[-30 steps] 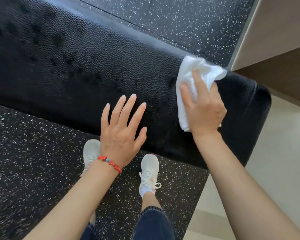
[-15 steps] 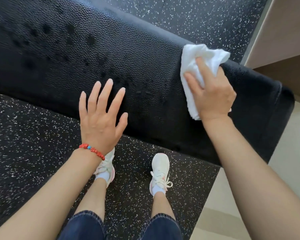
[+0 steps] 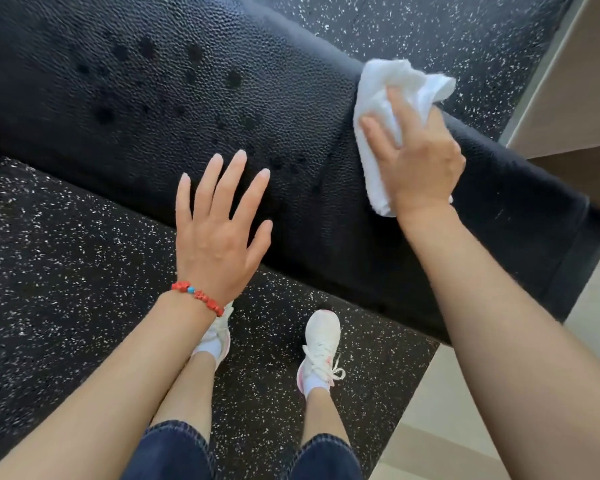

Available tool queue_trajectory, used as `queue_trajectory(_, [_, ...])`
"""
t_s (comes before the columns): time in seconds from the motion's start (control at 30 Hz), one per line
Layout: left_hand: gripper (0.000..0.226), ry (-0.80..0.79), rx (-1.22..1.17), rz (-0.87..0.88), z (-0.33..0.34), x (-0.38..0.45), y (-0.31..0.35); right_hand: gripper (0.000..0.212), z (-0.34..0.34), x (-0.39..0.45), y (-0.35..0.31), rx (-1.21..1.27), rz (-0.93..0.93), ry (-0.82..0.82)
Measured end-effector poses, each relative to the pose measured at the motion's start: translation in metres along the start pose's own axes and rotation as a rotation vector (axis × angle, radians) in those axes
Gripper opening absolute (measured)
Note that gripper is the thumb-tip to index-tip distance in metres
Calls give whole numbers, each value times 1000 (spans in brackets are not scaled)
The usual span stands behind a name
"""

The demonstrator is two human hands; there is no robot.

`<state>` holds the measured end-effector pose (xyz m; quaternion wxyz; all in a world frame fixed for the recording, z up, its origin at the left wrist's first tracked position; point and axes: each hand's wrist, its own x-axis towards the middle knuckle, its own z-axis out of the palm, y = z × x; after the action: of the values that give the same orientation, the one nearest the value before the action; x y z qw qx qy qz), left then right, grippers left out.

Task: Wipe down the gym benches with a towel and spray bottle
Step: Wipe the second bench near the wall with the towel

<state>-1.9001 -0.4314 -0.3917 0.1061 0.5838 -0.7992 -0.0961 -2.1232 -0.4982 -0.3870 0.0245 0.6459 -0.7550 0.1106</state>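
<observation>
A black textured bench pad [image 3: 160,109] runs diagonally from upper left to right, with dark wet spray spots on its left and middle part. My right hand [image 3: 419,161] presses a bunched white towel [image 3: 388,95] flat on the pad near its right end, fingers spread over the cloth. My left hand [image 3: 219,230], with a red bead bracelet at the wrist, hovers with fingers apart and nothing in it over the pad's near edge. No spray bottle is in view.
Black speckled rubber flooring [image 3: 66,271] lies on both sides of the bench. My feet in white sneakers [image 3: 321,348] stand close to the near side. Beige floor [image 3: 440,403] begins at lower right, and a tan wall or cabinet [image 3: 575,88] stands at upper right.
My right hand has kept the towel on the pad's right part, sliding it slightly toward the far edge. My left hand shifted left and back while staying open. The view moved along the bench.
</observation>
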Motion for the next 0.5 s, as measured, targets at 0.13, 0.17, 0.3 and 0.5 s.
queue_trajectory(0.13, [48,47,25,-100,-12,10,-32,40,-2,-18,-17,-8,-7,71])
queue_trajectory(0.17, [48,55,35,-116,-15,14,-41,38,-3,-33,-26,5,-75,90])
queue_trajectory(0.3, [47,63,58,-126,-17,22,-67,33,-4,-77,-55,117,-309,38])
queue_trajectory(0.5, [47,71,82,-111,-8,20,-76,42,9,-9,-46,-47,-284,116])
